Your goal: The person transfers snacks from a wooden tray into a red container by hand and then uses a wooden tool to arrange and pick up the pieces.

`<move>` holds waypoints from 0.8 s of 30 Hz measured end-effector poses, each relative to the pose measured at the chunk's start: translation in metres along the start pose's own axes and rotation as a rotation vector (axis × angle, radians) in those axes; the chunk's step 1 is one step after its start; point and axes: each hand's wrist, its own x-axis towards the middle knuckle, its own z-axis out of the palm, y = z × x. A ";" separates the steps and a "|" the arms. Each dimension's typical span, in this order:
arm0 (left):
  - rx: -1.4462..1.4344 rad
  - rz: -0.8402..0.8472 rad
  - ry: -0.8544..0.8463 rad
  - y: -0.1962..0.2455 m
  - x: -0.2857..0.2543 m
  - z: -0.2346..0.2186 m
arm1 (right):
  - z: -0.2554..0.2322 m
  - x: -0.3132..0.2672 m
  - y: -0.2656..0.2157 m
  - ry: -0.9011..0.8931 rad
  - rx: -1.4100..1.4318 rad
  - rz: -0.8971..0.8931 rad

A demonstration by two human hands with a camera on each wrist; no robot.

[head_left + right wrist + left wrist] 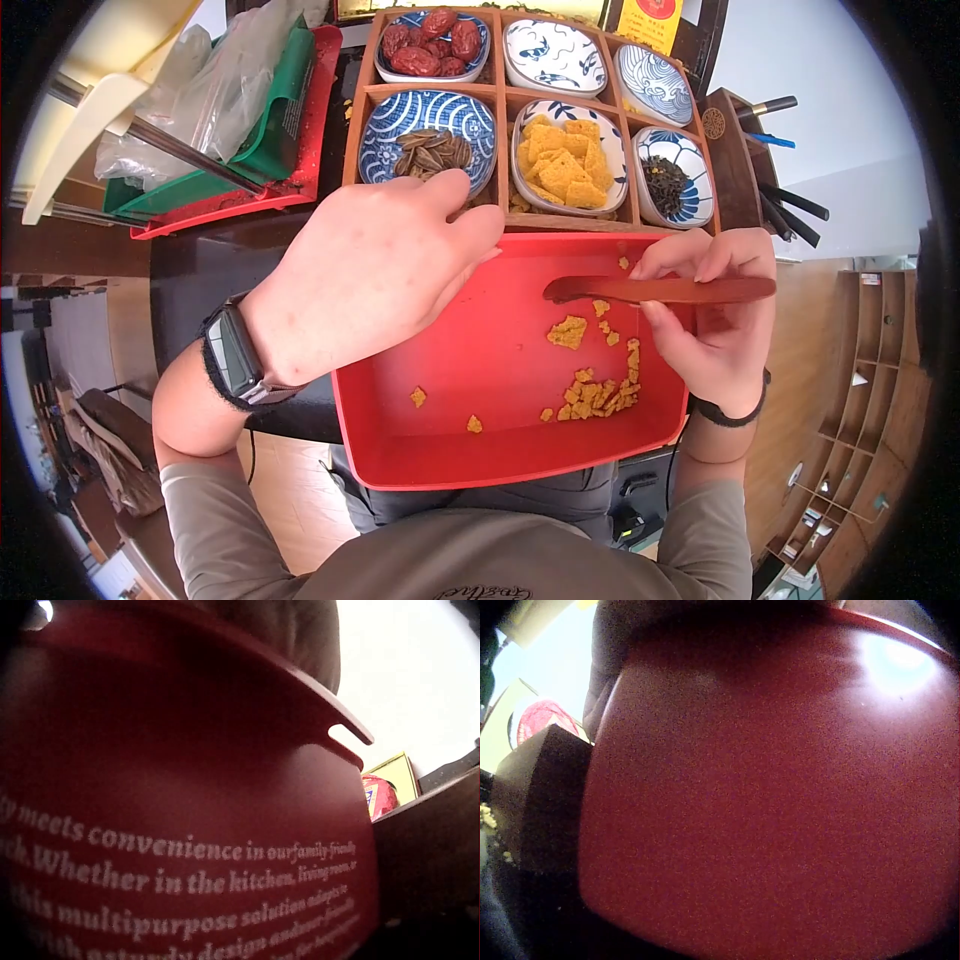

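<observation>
My left hand reaches across the back left corner of the red bin, its fingers bent at the near edge of the blue patterned dish of striped seeds; its fingertips are hidden. A flat reddish-brown tool is pinched between the thumb and fingers of my right hand, lying level above the bin's right side. Yellow crumbs lie mostly at the bin's front right. The bin's outer wall fills much of the left wrist view and the right wrist view.
A wooden divided tray holds dishes of red dates, yellow crisps and dark leaves. Left stands a green container with plastic bags in a red tray. A pen box is at the right.
</observation>
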 end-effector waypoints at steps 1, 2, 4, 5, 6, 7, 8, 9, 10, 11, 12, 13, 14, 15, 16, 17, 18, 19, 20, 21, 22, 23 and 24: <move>0.000 -0.001 -0.002 0.000 0.000 0.000 | 0.000 0.000 0.001 -0.001 0.011 0.001; -0.001 -0.001 -0.003 0.000 0.000 0.000 | 0.000 0.000 0.001 -0.016 0.007 -0.003; -0.001 -0.002 -0.005 0.000 0.000 0.000 | -0.002 -0.001 0.002 -0.045 -0.002 -0.013; -0.003 -0.001 -0.004 0.000 0.000 0.000 | -0.002 -0.001 0.002 -0.037 0.010 -0.008; -0.004 0.000 -0.004 0.000 0.000 0.000 | -0.001 -0.002 0.000 -0.029 0.023 -0.003; -0.006 0.001 -0.003 0.000 0.000 0.000 | 0.000 -0.003 -0.001 -0.021 0.035 0.002; -0.006 0.002 -0.004 0.000 0.000 0.000 | 0.000 -0.003 -0.001 -0.010 0.040 0.000; -0.006 0.003 -0.005 -0.001 0.000 0.000 | 0.000 -0.004 0.000 0.000 0.046 -0.001; -0.005 0.005 -0.005 -0.001 0.000 0.000 | 0.001 -0.005 0.001 0.010 0.051 -0.003; -0.005 0.003 -0.007 -0.001 0.000 0.000 | 0.001 -0.005 0.002 0.006 0.053 -0.012; -0.005 0.002 -0.009 -0.001 0.000 0.000 | 0.001 -0.004 0.002 0.002 0.054 -0.020; -0.005 0.001 -0.011 -0.001 0.000 0.000 | 0.002 -0.004 0.003 0.000 0.053 -0.032; -0.006 0.001 -0.008 -0.001 0.000 0.000 | 0.002 -0.003 0.003 -0.002 0.052 -0.044; -0.007 0.000 -0.006 0.000 0.000 0.000 | 0.002 -0.003 0.004 -0.002 0.048 -0.058; -0.008 0.000 -0.003 0.000 0.000 0.000 | 0.003 -0.003 0.003 0.005 0.054 -0.058; -0.009 0.001 0.000 0.000 0.000 0.000 | 0.003 -0.003 0.002 0.012 0.061 -0.058; -0.010 0.001 0.002 0.000 0.000 0.000 | 0.005 -0.004 -0.001 0.025 0.077 -0.043; -0.010 0.001 0.005 0.000 0.000 0.000 | 0.005 -0.005 -0.002 0.027 0.076 -0.036; -0.010 0.001 0.003 0.000 0.000 0.000 | 0.005 -0.005 -0.002 0.030 0.075 -0.029; -0.010 0.001 0.001 0.000 0.000 0.000 | 0.003 -0.006 -0.002 0.022 0.056 -0.031; -0.009 0.000 -0.001 0.000 0.000 0.000 | 0.002 -0.006 -0.002 0.015 0.037 -0.032; -0.010 0.000 0.000 0.000 0.000 0.000 | 0.001 -0.007 -0.001 -0.010 0.025 -0.033; -0.010 0.001 0.001 0.000 0.000 0.000 | -0.001 -0.007 -0.001 -0.035 0.012 -0.034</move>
